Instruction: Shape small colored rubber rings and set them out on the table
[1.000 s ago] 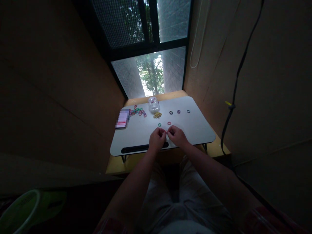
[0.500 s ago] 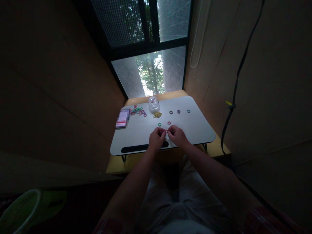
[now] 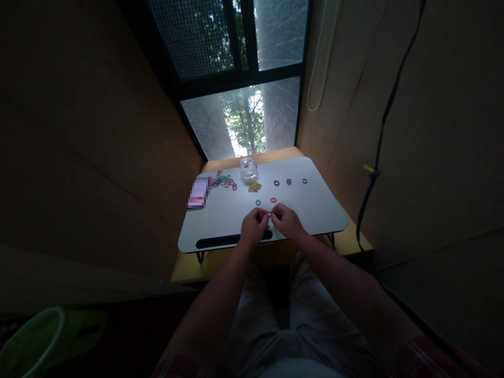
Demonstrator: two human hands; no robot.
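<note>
My left hand [image 3: 255, 226] and my right hand [image 3: 286, 220] meet over the front of a white lap table [image 3: 323, 210]. Both are closed in a pinch on a small reddish ring [image 3: 269, 213] between the fingertips, its shape mostly hidden. Just beyond the hands lie a green ring [image 3: 258, 202] and a pink ring [image 3: 273, 200]. Farther back sit a dark ring [image 3: 276, 183], a purple ring [image 3: 289, 181] and a teal ring [image 3: 304, 181]. A bunch of yellow rings [image 3: 254, 187] lies before a clear plastic jar [image 3: 249, 171]. Several mixed-colour rings [image 3: 223, 181] are piled at the left.
A phone [image 3: 198, 192] lies at the table's left edge. A dark slot [image 3: 216, 241] runs along the front. Behind the table is a window [image 3: 248, 121]; a black cable [image 3: 384, 121] hangs at the right. A green basket [image 3: 35, 336] stands at the lower left.
</note>
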